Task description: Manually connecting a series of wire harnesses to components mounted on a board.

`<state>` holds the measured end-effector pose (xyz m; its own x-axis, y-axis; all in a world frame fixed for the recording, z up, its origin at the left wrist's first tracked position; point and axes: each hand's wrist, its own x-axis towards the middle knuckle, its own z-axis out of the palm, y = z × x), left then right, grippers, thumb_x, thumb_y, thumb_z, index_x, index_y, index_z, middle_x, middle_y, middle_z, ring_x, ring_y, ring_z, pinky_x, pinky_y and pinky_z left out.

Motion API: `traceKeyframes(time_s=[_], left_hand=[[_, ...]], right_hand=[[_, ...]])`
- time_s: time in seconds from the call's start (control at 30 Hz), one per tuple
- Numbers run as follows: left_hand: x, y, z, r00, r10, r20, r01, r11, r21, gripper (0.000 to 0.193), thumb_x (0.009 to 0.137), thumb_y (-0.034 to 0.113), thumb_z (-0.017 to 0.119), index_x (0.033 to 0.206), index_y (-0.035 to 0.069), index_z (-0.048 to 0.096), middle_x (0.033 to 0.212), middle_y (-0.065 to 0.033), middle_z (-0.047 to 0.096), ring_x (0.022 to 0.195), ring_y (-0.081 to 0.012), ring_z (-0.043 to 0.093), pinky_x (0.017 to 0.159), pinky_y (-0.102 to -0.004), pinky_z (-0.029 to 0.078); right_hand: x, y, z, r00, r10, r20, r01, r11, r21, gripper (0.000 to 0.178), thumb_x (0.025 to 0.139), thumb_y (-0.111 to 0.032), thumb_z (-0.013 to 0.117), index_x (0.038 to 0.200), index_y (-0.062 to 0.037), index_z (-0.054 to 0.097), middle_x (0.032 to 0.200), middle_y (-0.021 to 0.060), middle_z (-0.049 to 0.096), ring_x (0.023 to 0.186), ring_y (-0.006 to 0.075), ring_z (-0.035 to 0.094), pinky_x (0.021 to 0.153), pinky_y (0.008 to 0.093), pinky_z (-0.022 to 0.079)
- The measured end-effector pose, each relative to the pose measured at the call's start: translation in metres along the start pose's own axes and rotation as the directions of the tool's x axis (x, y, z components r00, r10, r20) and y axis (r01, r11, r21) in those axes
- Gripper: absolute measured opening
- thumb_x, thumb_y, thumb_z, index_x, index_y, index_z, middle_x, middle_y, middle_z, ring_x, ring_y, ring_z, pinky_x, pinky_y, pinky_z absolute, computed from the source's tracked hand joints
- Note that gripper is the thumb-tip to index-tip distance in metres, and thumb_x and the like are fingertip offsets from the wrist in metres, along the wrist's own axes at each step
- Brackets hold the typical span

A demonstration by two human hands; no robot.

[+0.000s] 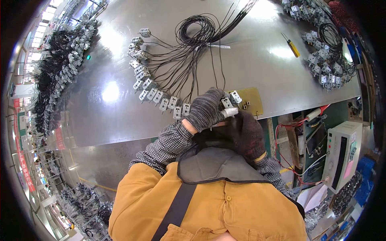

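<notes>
Lying along the far left edge of the steel table (249,52) was a long heap of wired parts (60,60). Right of it, a curved row of small metal units (150,86) ran down toward the hands, each trailing a thin black wire into a coil (197,30). The left hand (207,109), in a grey knit glove, was curled over one such unit (227,103) at the near edge of the table, its fingers bent round the piece. The right hand (247,134), in a dark glove, sat just beside and below it, touching a white part (230,113); whether its fingers actually pinched that part could not be told, as the left hand hid them. Another unit (235,96) rested on a yellowish pad (252,101) just beyond. Farther right lay a yellow-handled screwdriver (292,45), then another cluster of wired units (325,60). Off the table's right end stood a white tester (341,154) with red leads (287,140).
</notes>
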<state>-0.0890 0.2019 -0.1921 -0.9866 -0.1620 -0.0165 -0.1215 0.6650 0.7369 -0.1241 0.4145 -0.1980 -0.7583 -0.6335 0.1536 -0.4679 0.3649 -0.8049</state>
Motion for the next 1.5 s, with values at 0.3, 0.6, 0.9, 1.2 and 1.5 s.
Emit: traceKeyframes(time_s=[0.3,0.6,0.9,1.2,1.5], left_hand=[[-0.015,0.011,-0.017,0.996,0.019,-0.092,-0.034,0.985,-0.171,0.074,0.083,0.037,0.088,0.14,0.003,0.056,0.119,-0.0206,0.07,0.104,-0.0379,0.072,0.093,-0.0463,0.057],[-0.034,0.009,-0.027,0.966,-0.008,0.26,-0.091,0.926,0.367,0.059,0.085,0.051,0.081,0.125,0.009,0.069,0.106,-0.0142,0.072,0.099,-0.0347,0.07,0.087,-0.0507,0.051],[-0.002,-0.006,0.003,0.999,-0.012,-0.031,0.007,0.991,-0.137,0.052,0.089,0.03,0.088,0.127,0.002,0.066,0.097,-0.0149,0.073,0.091,-0.027,0.073,0.082,-0.0392,0.06],[0.005,-0.005,-0.004,0.995,0.072,0.068,-0.067,0.995,-0.075,0.056,0.09,0.046,0.083,0.119,0.0,0.068,0.096,-0.0218,0.071,0.089,-0.039,0.07,0.08,-0.0459,0.057],[0.01,0.0,-0.016,0.997,0.016,0.073,-0.012,0.998,-0.058,0.052,0.09,0.041,0.086,0.115,-0.001,0.067,0.092,-0.0158,0.073,0.083,-0.0277,0.072,0.077,-0.0403,0.058]], right_hand=[[-0.011,0.008,-0.004,0.827,0.375,0.419,-0.554,0.415,0.722,0.035,0.112,-0.028,0.054,0.13,-0.0005,0.064,0.109,0.0118,0.073,0.095,0.0269,0.072,0.084,0.0405,0.059],[0.018,0.009,-0.011,0.862,0.259,0.436,-0.464,0.749,0.473,0.034,0.113,-0.028,0.052,0.128,0.0,0.063,0.124,0.0126,0.069,0.108,0.0247,0.068,0.092,0.0411,0.058],[0.048,0.013,-0.018,0.984,0.172,0.04,-0.173,0.897,0.406,0.031,0.112,-0.022,0.053,0.124,0.0009,0.068,0.116,0.0126,0.07,0.101,0.0186,0.067,0.092,0.0342,0.055],[0.004,0.012,-0.022,0.976,0.195,0.097,-0.212,0.951,0.226,0.024,0.098,-0.007,0.069,0.121,-0.0023,0.069,0.104,0.0122,0.073,0.097,0.0176,0.069,0.087,0.034,0.056],[0.011,-0.001,-0.002,0.995,-0.097,0.007,0.097,0.995,-0.012,0.034,0.088,-0.005,0.077,0.12,-0.0032,0.068,0.101,0.0177,0.069,0.092,0.0358,0.07,0.085,0.0413,0.057]])
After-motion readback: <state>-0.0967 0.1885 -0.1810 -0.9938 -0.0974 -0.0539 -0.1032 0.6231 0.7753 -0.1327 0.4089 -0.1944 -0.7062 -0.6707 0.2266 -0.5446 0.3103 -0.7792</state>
